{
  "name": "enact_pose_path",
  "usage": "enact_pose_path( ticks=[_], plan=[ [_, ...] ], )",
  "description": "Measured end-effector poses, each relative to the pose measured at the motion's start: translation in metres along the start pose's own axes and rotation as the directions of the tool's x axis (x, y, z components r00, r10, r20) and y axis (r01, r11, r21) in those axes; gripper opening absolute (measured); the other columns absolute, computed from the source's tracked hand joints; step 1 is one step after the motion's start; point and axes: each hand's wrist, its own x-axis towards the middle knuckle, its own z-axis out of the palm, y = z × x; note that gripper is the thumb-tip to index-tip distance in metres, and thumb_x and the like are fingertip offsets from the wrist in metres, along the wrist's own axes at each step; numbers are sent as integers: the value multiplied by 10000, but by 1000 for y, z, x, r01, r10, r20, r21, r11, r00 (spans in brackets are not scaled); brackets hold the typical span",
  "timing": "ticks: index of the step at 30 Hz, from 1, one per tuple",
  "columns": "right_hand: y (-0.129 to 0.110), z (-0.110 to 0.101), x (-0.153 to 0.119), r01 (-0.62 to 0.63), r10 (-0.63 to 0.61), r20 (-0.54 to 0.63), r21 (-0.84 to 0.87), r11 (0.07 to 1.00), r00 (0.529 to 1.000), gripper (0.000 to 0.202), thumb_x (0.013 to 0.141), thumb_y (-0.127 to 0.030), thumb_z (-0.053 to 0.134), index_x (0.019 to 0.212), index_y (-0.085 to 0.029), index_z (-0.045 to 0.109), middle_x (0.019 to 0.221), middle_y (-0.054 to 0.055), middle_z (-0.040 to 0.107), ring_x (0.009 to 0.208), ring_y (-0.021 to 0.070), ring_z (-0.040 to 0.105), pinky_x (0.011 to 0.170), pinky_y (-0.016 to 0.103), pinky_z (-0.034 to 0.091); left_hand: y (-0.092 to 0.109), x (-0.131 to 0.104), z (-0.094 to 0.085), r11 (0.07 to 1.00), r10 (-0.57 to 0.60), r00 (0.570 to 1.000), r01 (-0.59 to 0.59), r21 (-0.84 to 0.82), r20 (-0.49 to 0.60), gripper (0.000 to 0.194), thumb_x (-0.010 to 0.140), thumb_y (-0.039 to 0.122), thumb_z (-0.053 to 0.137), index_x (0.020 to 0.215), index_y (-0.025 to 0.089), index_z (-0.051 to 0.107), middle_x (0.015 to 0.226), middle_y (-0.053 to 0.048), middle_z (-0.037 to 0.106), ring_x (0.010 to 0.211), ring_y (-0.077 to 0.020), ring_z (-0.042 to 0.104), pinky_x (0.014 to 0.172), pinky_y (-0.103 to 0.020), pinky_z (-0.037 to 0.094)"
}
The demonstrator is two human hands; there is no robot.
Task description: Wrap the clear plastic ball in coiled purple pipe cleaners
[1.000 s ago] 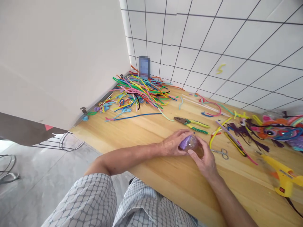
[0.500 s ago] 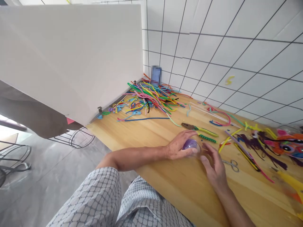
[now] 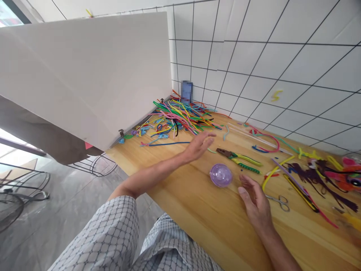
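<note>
A clear purple plastic ball (image 3: 221,175) rests on the wooden tabletop between my hands, touched by neither. My left hand (image 3: 199,146) is raised above the table, fingers stretched out and holding nothing, near the front of the pipe cleaner pile (image 3: 186,114). My right hand (image 3: 256,197) is to the right of the ball, thumb and fingers apart, with nothing in it. Just beyond the ball lie pliers (image 3: 239,160) with yellow and green handles. Small scissors (image 3: 280,202) are beside my right hand.
A phone (image 3: 186,92) leans against the tiled wall behind the pile. A white panel (image 3: 90,75) borders the table's left side. To the right lie a yellow-black cutter (image 3: 301,192), dark purple strands (image 3: 324,178) and an orange-and-pink figure (image 3: 348,177).
My left hand has let go of the purple ball and moved up and left, towards the pipe cleaners. My right hand has stayed nearly where it was.
</note>
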Motion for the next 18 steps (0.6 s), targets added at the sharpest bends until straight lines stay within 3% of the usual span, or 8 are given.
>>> enact_pose_path(
  ticks=[2, 5, 8, 13, 18],
  plan=[
    [-1, 0, 1, 6, -6, 1, -8, 1000, 1000, 615, 923, -712, 673, 1345, -265, 688, 1419, 146, 741, 1281, 348, 705, 1121, 591, 558, -26, 20, -18, 979, -53, 999, 52, 197, 2, 319, 1102, 204, 454, 1298, 169, 704, 1220, -104, 786, 1118, -199, 741, 1021, -345, 600],
    [-1, -1, 2, 1, -1, 4, -6, 1000, 1000, 597, 927, -706, 672, 1328, -266, 705, 1394, 139, 752, 1250, 335, 717, 1110, 562, 567, -64, 45, -45, 948, -88, 996, 82, 308, 3, 356, 998, 44, 446, 1142, 129, 760, 1171, -139, 782, 1144, -245, 724, 1078, -404, 568],
    [1, -2, 2, -20, 20, -3, -1, 1000, 1000, 573, 939, -693, 664, 1316, -265, 721, 1366, 132, 762, 1226, 325, 725, 1093, 536, 578, -93, 57, -60, 910, -111, 994, 93, 403, 21, 401, 920, 2, 465, 1123, 138, 782, 1204, -160, 756, 1176, -291, 699, 1095, -458, 549],
    [6, -6, 2, -2, 1, 15, 18, 1000, 1000, 502, 970, -621, 669, 1310, -257, 729, 1323, 121, 781, 1211, 303, 732, 1090, 491, 586, -122, 56, -58, 880, -114, 986, 42, 474, 124, 360, 873, 32, 582, 1110, 174, 814, 1237, -136, 746, 1176, -290, 700, 1087, -421, 558],
    [9, -8, 1, -25, 25, 21, 10, 1000, 999, 522, 965, -632, 666, 1304, -241, 733, 1332, 132, 782, 1215, 311, 736, 1092, 486, 581, -130, 58, -54, 882, -89, 982, 1, 471, 165, 250, 955, 118, 615, 1063, 187, 830, 1161, -109, 783, 1139, -250, 725, 1049, -361, 576]
  ],
)
